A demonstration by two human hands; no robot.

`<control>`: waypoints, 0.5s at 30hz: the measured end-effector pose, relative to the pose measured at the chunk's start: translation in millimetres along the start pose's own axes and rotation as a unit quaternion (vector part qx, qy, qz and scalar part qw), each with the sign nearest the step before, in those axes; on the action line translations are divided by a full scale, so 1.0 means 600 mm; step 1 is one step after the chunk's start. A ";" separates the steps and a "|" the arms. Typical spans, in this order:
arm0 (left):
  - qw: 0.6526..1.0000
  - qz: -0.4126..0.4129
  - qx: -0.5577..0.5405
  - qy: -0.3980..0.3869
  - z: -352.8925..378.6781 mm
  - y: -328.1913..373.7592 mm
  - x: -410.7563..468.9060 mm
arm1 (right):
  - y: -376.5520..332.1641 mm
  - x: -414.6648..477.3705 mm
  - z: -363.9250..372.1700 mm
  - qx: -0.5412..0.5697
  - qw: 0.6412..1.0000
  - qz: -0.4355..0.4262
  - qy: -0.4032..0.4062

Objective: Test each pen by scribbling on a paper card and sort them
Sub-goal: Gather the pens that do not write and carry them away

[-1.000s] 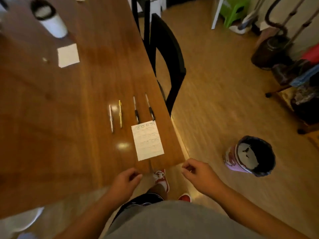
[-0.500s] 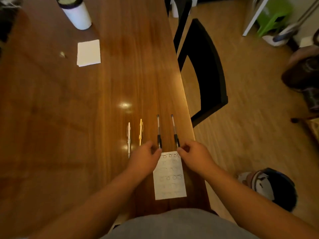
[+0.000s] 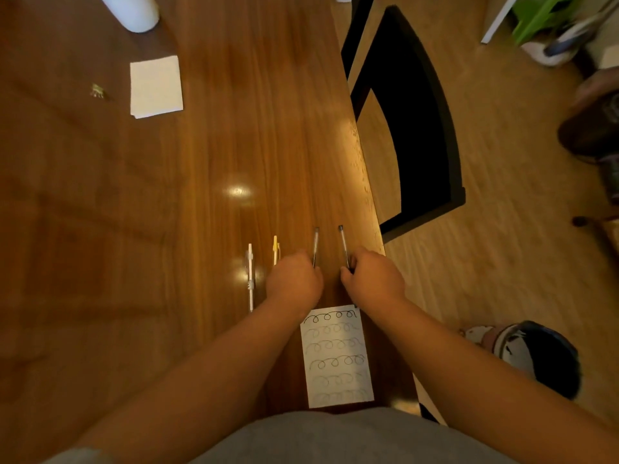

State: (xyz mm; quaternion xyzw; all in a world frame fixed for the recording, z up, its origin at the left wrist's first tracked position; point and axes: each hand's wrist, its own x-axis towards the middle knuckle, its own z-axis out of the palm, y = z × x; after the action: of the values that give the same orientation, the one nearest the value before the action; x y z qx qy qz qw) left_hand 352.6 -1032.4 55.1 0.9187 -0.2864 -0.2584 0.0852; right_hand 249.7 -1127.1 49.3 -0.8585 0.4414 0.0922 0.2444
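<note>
Several pens lie side by side on the wooden table (image 3: 100, 229): a white pen (image 3: 250, 277), a yellow pen (image 3: 275, 249), and two dark pens. My left hand (image 3: 293, 281) is curled over the near end of the left dark pen (image 3: 315, 246). My right hand (image 3: 375, 277) is curled on the near end of the right dark pen (image 3: 343, 244). Just in front of me lies a white paper card (image 3: 336, 356) with several rows of looped scribbles.
A blank white card (image 3: 156, 86) and a small metallic bit (image 3: 97, 91) lie farther back, with a white cup (image 3: 132, 11) at the far edge. A black chair (image 3: 422, 128) stands right of the table; a dark bin (image 3: 532, 353) sits on the floor.
Both hands came up from the table's near edge to the dark pens and closed on their near ends. The view moved forward over the table.
</note>
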 end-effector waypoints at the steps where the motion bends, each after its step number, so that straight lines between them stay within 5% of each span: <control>1: 1.000 0.001 -0.002 -0.007 -0.002 0.000 0.000 | 0.001 0.000 -0.002 0.004 1.000 0.002 -0.006; 8: 0.977 -0.008 -0.193 -0.093 -0.008 -0.020 -0.036 | 0.030 -0.038 -0.028 0.170 0.983 0.034 -0.064; 15: 0.878 -0.128 -0.425 -0.181 0.006 -0.045 -0.147 | 0.091 -0.136 -0.049 0.313 0.932 0.090 -0.157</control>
State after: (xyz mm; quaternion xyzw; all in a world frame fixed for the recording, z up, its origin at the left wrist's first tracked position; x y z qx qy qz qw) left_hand 301.5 -960.1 81.4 0.7599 -0.0397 -0.5255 0.3806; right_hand 155.9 -1110.3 86.6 -0.6698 0.4790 0.1040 0.5578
